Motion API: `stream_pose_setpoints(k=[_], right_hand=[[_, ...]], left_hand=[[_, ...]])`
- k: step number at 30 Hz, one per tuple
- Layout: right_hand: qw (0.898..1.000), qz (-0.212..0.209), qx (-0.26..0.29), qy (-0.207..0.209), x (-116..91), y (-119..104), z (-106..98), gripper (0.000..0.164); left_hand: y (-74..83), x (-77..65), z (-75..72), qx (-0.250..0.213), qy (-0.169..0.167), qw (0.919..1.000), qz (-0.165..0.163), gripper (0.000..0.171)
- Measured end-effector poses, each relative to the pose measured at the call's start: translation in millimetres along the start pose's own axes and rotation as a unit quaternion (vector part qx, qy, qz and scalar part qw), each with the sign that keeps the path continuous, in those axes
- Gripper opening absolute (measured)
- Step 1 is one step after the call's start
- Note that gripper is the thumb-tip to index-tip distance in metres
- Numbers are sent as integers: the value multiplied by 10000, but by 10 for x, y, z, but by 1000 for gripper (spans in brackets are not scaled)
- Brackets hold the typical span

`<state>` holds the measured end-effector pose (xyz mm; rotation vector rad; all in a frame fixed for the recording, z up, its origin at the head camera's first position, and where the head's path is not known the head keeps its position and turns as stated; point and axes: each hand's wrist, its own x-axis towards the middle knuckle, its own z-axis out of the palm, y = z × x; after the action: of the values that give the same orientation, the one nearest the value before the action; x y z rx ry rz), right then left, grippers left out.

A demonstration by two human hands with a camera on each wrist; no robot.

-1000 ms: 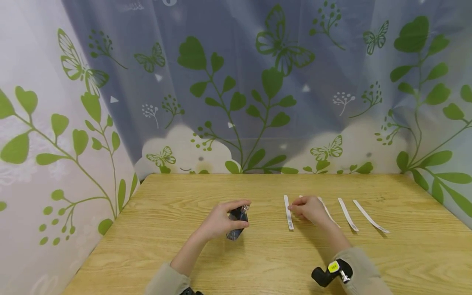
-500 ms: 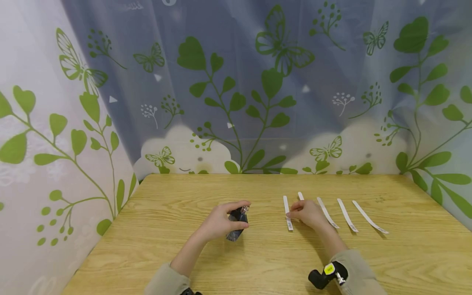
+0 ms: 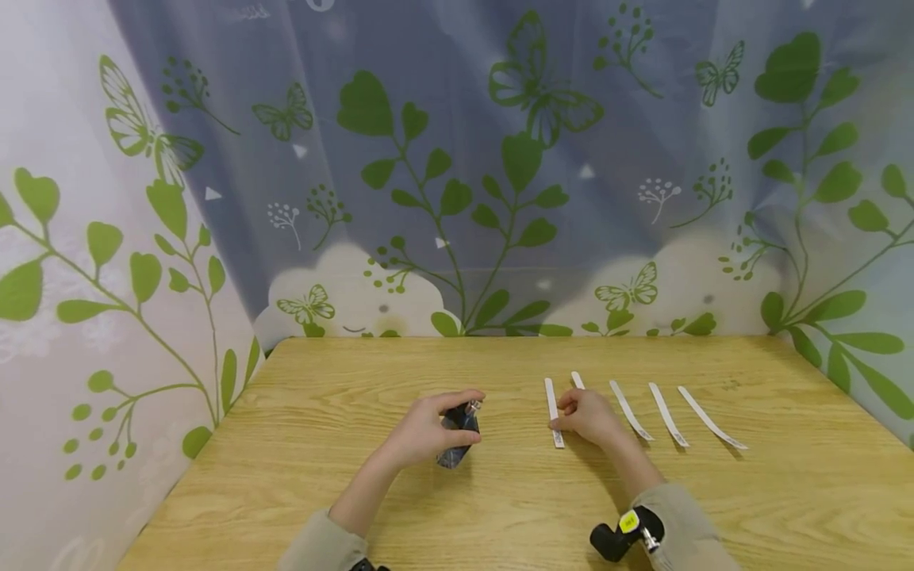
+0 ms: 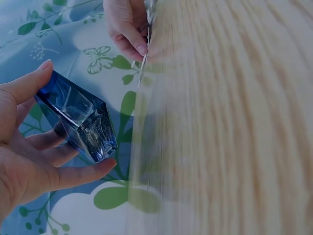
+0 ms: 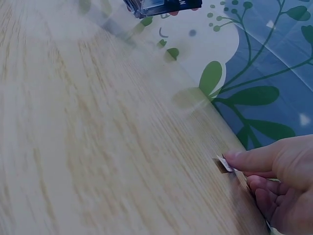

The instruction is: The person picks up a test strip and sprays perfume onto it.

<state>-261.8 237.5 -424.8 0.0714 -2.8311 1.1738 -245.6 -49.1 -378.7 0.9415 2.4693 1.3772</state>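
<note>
My left hand (image 3: 420, 430) grips a dark blue glass perfume bottle (image 3: 454, 454) between thumb and fingers, tilted above the table. In the left wrist view, the clear thick base of the bottle (image 4: 80, 115) faces the camera. My right hand (image 3: 594, 417) pinches the leftmost white paper strip (image 3: 551, 398) near its printed end. The right wrist view shows the thumb on that strip's end (image 5: 225, 164), a small shadow under it. A second strip (image 3: 577, 381) lies partly hidden behind the right hand.
Further right, three more white strips lie in a row, among them a curved one (image 3: 710, 419) at the far right. All rest on a wood-grain table (image 3: 343, 381). A leaf-and-butterfly printed curtain (image 3: 428, 198) hangs behind the table.
My right hand has slid toward me along the leftmost strip, down to its printed end. The left hand and bottle stay nearly still. The head view has shifted slightly.
</note>
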Motion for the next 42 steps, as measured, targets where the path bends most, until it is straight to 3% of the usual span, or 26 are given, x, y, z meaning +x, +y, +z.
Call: stream_pose_setpoints(k=[15,42], right_hand=[[9994,253,155,-149,-24,-50,-11,18],[9989,-150,444,-97,-28,-76,38,17]], left_hand=[[10,7,22,58,7,10000,75,54],[40,2,10,59,65,10000,-9,52]])
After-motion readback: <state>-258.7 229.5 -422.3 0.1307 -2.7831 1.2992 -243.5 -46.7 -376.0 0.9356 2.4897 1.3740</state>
